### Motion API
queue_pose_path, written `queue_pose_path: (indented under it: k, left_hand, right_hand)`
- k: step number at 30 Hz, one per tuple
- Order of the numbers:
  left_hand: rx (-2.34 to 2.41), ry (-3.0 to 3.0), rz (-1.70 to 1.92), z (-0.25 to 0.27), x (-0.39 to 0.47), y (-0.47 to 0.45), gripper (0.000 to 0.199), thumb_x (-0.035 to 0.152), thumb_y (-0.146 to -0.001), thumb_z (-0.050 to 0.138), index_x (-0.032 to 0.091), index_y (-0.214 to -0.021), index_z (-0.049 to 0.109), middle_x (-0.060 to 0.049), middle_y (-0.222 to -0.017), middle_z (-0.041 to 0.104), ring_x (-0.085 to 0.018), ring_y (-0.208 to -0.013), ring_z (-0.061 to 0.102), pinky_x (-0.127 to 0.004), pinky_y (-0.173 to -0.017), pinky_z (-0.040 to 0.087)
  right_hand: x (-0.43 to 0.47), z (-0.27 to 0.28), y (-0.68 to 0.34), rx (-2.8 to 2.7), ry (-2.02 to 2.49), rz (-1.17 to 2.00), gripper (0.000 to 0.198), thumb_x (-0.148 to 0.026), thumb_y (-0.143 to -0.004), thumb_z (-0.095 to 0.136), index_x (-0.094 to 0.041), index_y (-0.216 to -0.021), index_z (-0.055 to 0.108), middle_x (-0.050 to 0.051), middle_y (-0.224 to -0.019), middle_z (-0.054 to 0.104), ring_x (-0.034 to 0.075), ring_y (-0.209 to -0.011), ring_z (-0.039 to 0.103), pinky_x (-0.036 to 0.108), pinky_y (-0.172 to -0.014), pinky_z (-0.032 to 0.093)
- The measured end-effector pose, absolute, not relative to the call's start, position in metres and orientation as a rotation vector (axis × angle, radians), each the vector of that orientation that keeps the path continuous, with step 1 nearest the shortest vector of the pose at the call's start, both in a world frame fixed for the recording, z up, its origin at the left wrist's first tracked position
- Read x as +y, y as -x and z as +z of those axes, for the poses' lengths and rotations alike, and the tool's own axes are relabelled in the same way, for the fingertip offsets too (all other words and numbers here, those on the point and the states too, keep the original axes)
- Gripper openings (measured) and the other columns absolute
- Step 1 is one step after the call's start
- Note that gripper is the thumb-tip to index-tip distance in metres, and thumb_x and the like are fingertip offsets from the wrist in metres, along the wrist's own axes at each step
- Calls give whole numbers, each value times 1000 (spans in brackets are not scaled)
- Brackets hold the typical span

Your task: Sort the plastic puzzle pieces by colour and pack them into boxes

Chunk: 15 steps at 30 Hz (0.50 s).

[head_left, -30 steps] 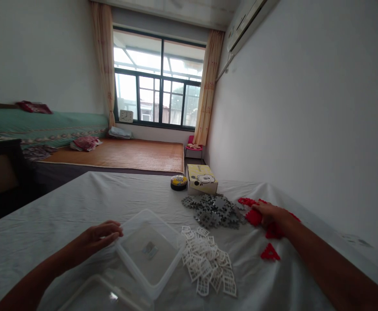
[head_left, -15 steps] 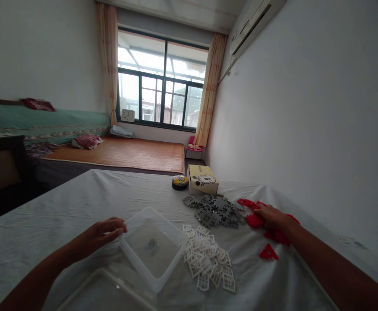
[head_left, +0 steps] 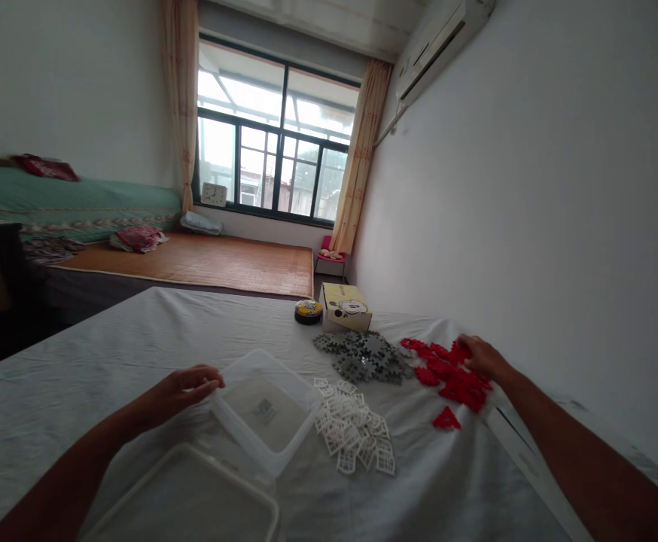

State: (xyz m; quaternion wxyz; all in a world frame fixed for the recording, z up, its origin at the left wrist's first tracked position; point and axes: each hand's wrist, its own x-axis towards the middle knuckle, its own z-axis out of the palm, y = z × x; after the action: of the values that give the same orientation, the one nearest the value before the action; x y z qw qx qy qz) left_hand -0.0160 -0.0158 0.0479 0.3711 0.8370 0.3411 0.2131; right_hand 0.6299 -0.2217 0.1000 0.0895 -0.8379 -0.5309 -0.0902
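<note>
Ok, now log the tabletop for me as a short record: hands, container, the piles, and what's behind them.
Left hand: fingertips at the clear tub's left rim; contact hard to tell
Right hand: at the far right edge of the red pieces; whether its grip holds one is hidden
Container: clear tub, open on top
White pieces: heaped right of the tub
Grey pieces: heaped beyond the white
Loose piece: one red triangle, nearer the person
Behind: yellow box, round tin
</note>
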Motion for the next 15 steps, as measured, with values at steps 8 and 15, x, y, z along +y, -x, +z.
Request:
queue_pose_path:
  k: [8,15]
  left_hand:
    - [883,-2178,618,48,-27,13,46,56,-81,50,15,-90,67,-4,-81,63,-15,-71,54,-25,-68,46]
    - [866,-2222,654,49,-30,12,45,54,-83,50,15,-92,70,-3,-82,62,-14,-71,53,-23,-67,42]
  right_hand:
    - [-187,145,-422,-1961,1619,140,26,-20,-68,57,-22,-94,52,1,-99,62,16,-80,58,28,-74,46]
    - [-139,92,-245,-2223,1259,439,37,-5,-63,58,-22,-96,60,5,-109,60,18,-93,55,29,-83,43]
